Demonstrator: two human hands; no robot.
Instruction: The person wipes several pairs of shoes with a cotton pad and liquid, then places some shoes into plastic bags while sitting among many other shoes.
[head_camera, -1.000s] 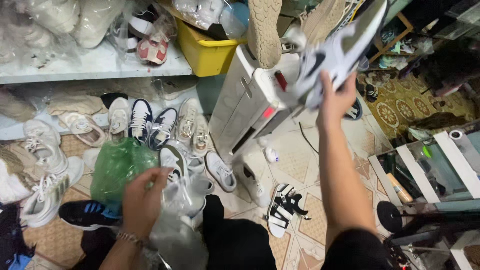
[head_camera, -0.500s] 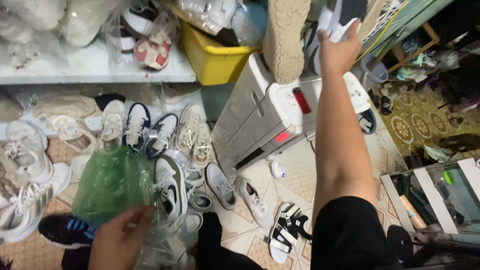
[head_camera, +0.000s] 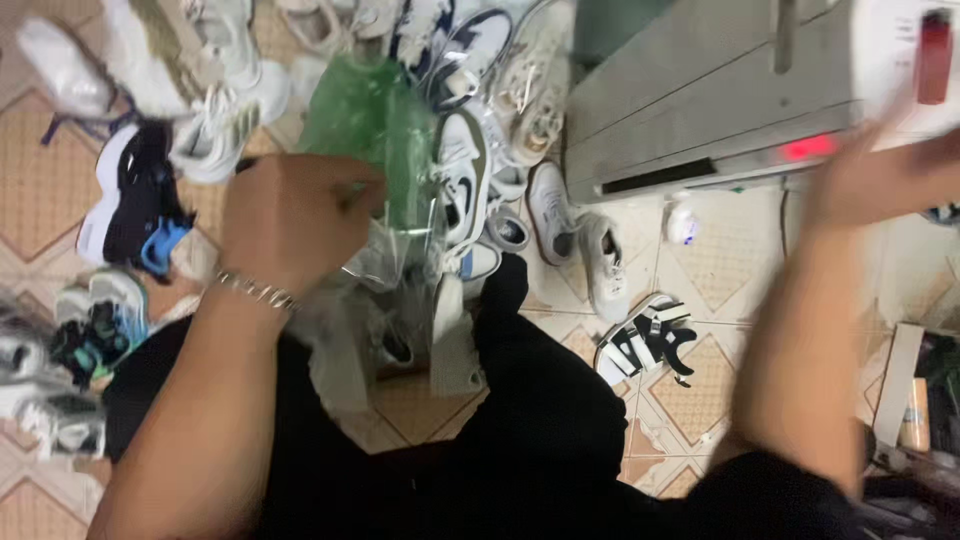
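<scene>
Your left hand (head_camera: 290, 215) is closed around a clear plastic bag (head_camera: 400, 290), which hangs with its long axis running up and down over your lap, beside a green bag (head_camera: 365, 115). Your right hand (head_camera: 880, 180) is blurred near the grey cabinet (head_camera: 690, 100); I cannot tell its grip. Sneakers (head_camera: 465, 180) crowd the tiled floor (head_camera: 700, 390).

Black-and-white sandals (head_camera: 645, 345) lie at four o'clock on the tiled floor (head_camera: 700, 260); a grey cabinet (head_camera: 700, 110) stands at one o'clock.
</scene>
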